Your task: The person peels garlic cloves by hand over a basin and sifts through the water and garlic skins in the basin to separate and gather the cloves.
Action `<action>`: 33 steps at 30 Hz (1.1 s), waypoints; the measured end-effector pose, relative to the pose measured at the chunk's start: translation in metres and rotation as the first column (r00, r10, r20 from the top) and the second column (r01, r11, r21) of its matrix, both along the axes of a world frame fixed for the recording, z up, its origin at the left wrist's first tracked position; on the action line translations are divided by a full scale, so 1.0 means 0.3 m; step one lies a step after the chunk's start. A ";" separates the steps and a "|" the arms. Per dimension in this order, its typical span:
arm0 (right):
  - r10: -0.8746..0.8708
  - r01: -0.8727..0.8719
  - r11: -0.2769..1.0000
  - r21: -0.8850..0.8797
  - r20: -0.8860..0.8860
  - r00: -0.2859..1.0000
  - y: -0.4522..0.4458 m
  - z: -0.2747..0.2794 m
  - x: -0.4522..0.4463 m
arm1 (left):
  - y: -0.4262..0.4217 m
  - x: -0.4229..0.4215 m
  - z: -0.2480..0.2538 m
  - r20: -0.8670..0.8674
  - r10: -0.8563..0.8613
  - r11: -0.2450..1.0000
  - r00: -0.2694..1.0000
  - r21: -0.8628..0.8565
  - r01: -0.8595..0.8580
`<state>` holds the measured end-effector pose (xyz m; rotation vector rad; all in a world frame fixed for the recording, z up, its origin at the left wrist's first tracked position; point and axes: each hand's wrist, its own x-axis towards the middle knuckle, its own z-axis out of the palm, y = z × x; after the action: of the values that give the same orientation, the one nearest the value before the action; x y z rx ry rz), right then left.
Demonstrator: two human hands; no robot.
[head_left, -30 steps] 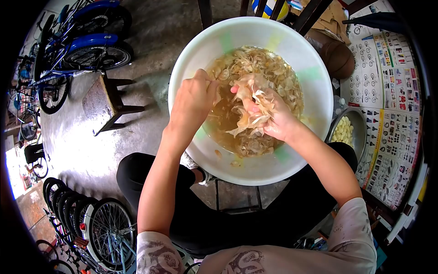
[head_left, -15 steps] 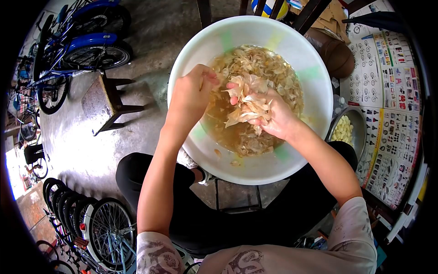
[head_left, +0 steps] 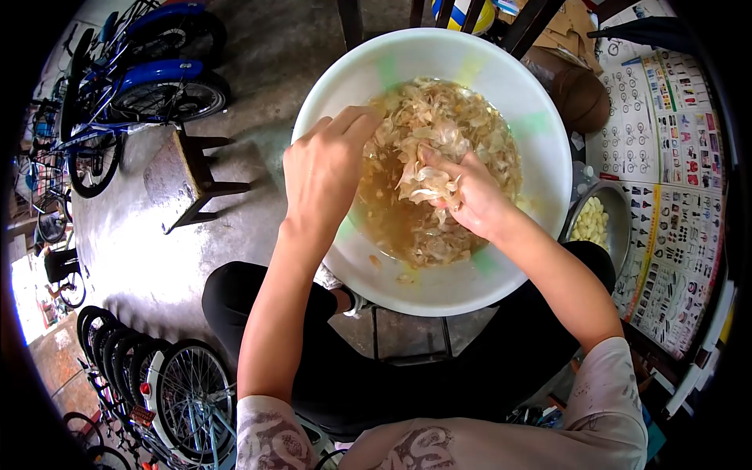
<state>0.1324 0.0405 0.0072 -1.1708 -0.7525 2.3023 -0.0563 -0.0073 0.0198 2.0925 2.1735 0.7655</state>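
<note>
A large white plastic basin [head_left: 517, 90] holds brownish water with a thick layer of papery garlic skins [head_left: 478, 117] afloat in it. In my right hand [head_left: 474, 196] is a wet clump of garlic skins [head_left: 429, 182], with the thumb pressed over it. My left hand [head_left: 325, 160] hovers above the basin's left side, its back turned up and fingers curled in. Whatever those fingertips hold, if anything, is hidden. To the right, a metal bowl [head_left: 619, 227] contains peeled garlic cloves [head_left: 590, 222].
The basin stands between my knees, beside dark wooden bars [head_left: 350, 23]. A small wooden stool [head_left: 184, 176] is on the concrete floor to the left, near blue bicycles [head_left: 160, 82]. More bicycles [head_left: 192, 399] line the lower left. Printed sheets [head_left: 670, 258] cover the right side.
My right hand, earlier palm up under the spread skins, has closed its thumb over them and lowered slightly. My left hand has shifted a little right, turning its back upward.
</note>
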 end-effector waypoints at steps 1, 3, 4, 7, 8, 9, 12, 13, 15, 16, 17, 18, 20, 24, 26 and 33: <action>0.002 -0.002 1.000 -0.015 -0.005 1.000 0.006 -0.011 0.005 | 0.002 -0.006 -0.002 0.092 -0.014 1.000 0.996 0.020 0.012; 0.003 -0.003 1.000 -0.031 -0.011 1.000 0.012 -0.016 0.008 | 0.007 -0.015 -0.011 0.182 -0.032 0.999 0.983 0.040 0.025; -0.005 0.006 1.000 -0.028 0.008 1.000 0.013 -0.016 0.008 | 0.012 -0.019 -0.018 0.452 0.016 0.996 0.892 -0.086 0.025; -0.033 0.034 0.999 -0.019 0.038 0.999 0.012 -0.015 0.007 | 0.011 -0.001 0.008 0.769 0.156 0.946 0.620 -0.298 0.131; -0.052 0.053 0.998 -0.014 0.050 0.997 0.010 -0.015 0.007 | 0.010 0.011 0.018 0.835 0.230 0.902 0.500 -0.375 0.213; -0.056 0.057 0.998 -0.014 0.051 0.997 0.008 -0.010 0.007 | 0.008 0.021 0.012 0.836 0.228 0.901 0.500 -0.375 0.217; -0.073 0.069 0.997 0.045 0.097 0.993 -0.006 0.013 0.002 | -0.001 0.047 0.006 0.819 0.110 0.900 0.562 -0.322 0.293; -0.087 0.080 0.994 0.071 0.097 0.991 -0.010 0.018 -0.003 | 0.000 0.050 0.011 0.820 0.112 0.900 0.562 -0.323 0.293; -0.099 0.090 0.991 0.096 0.094 0.991 -0.018 0.009 -0.007 | -0.001 0.051 0.018 0.793 0.068 0.900 0.605 -0.311 0.306; -0.121 0.104 0.983 0.152 0.109 0.987 -0.020 -0.013 -0.008 | -0.002 0.046 0.017 0.792 0.068 0.901 0.607 -0.310 0.304; -0.144 0.116 0.971 0.207 0.124 0.982 -0.019 -0.025 -0.008 | -0.004 0.039 0.013 0.756 0.071 0.907 0.651 -0.320 0.273; -0.143 0.115 0.972 0.206 0.124 0.982 -0.015 -0.017 -0.007 | -0.009 0.033 0.010 0.718 0.077 0.913 0.692 -0.330 0.241; -0.132 0.111 0.966 0.234 0.078 0.988 0.001 0.004 -0.002 | -0.003 0.012 0.010 0.766 0.166 0.909 0.621 -0.363 0.205; -0.119 0.057 0.972 0.228 0.266 0.956 0.067 0.004 0.010 | 0.000 -0.010 0.045 0.844 0.286 0.904 0.453 -0.394 0.165; -0.101 0.035 0.983 0.181 0.367 0.925 0.083 0.011 0.011 | -0.002 -0.014 0.052 0.846 0.318 0.891 0.428 -0.421 0.169; 0.056 -0.058 0.998 0.006 0.162 0.985 0.103 -0.025 0.011 | -0.018 -0.027 0.046 0.862 0.248 0.909 0.442 -0.364 0.200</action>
<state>0.1358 0.0715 -0.0003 -1.3610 -0.8656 2.2661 -0.0644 -0.0126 0.0335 0.9826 1.5068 0.9807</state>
